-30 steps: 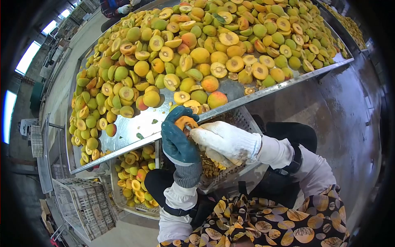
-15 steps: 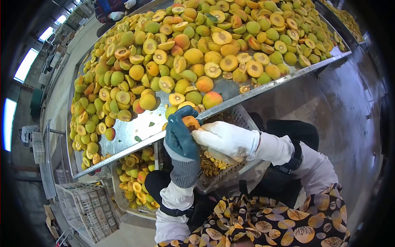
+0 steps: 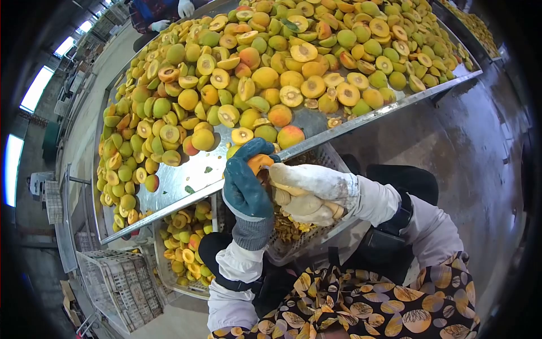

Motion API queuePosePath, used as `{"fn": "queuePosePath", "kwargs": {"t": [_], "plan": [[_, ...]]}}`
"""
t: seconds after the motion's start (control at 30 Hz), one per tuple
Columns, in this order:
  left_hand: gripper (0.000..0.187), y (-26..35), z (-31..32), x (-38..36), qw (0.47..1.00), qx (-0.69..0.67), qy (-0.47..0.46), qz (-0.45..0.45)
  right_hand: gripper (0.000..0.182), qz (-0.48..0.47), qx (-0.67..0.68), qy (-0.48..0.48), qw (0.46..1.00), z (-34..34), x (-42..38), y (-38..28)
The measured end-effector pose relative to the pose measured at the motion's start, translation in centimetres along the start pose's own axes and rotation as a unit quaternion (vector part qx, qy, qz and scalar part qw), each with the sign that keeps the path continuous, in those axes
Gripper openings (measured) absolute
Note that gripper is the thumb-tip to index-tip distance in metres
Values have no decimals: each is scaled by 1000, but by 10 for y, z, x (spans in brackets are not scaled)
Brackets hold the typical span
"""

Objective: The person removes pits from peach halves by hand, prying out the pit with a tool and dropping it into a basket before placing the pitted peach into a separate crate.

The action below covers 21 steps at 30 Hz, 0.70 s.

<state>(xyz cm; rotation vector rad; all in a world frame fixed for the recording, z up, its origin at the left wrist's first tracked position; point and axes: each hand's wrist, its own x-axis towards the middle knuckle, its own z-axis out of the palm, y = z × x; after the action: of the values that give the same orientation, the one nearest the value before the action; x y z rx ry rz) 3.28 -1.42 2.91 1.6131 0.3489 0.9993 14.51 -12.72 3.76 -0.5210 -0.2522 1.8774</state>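
Two gloved hands: they meet over the near edge of the metal worktop, close to the middle of the view.
Teal left hand: its fingers are closed around an orange fruit piece, held up at their tips.
White right hand: its fingers are curled, the thumb against or just beside the fruit piece; whether they grip anything cannot be told.
Fruit pile: whole and halved fruit spread across the worktop at twelve o'clock from the hands.
Crates: one with scraps sits at five o'clock from the fruit piece, another with cut fruit between seven and eight.
Slip: wet gloves or soft flesh could let the piece squirt free and drop among the scraps.
Squeeze: too hard a press from the left fingers could crush or tear it.
Roll: a bump could send the red-cheeked fruit, at one to two o'clock, over the edge.
Co-worker: two gloved hands show at eleven o'clock.
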Motion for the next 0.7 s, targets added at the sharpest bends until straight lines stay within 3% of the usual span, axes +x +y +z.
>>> {"fn": "queuePosePath", "kwargs": {"t": [0.07,0.13,0.17,0.23,0.27,0.3,0.43,0.47,0.53,0.57,0.6,0.67,0.7], "plan": [[58,0,0,0,999,-28,0,-22,50,-27,-192,97,976,8,0,-1],[58,-7,0,0,999,-34,-4,-40,51,-94,-408,148,896,6,8,6],[58,-5,0,-1,1000,13,-10,-24,52,-81,-351,135,923,6,6,7],[58,-11,-5,0,998,36,-43,32,54,30,-61,-21,997,-4,3,1],[58,-12,-9,-2,996,48,-58,57,54,86,91,-100,987,-9,3,3],[54,-7,-11,0,996,22,-75,40,53,90,127,-131,979,-9,5,5],[55,7,-14,5,988,-41,-135,-66,54,78,-173,31,981,5,-8,-13],[56,8,-19,7,985,-25,-155,-71,54,55,-299,57,951,9,-8,-20],[59,7,-30,9,977,-5,-186,-109,53,11,-530,103,842,15,-6,-25],[61,3,-36,12,971,-2,-194,-140,47,-264,-715,99,640,-11,4,-10],[62,0,-44,14,964,3,-202,-171,50,-245,-808,134,519,-6,-2,-14],[64,-1,-68,16,954,14,-198,-224,45,-252,-879,172,366,0,-5,-13],[62,9,-82,16,953,41,-180,-241,45,-247,-881,179,362,-1,-5,-11]]}}
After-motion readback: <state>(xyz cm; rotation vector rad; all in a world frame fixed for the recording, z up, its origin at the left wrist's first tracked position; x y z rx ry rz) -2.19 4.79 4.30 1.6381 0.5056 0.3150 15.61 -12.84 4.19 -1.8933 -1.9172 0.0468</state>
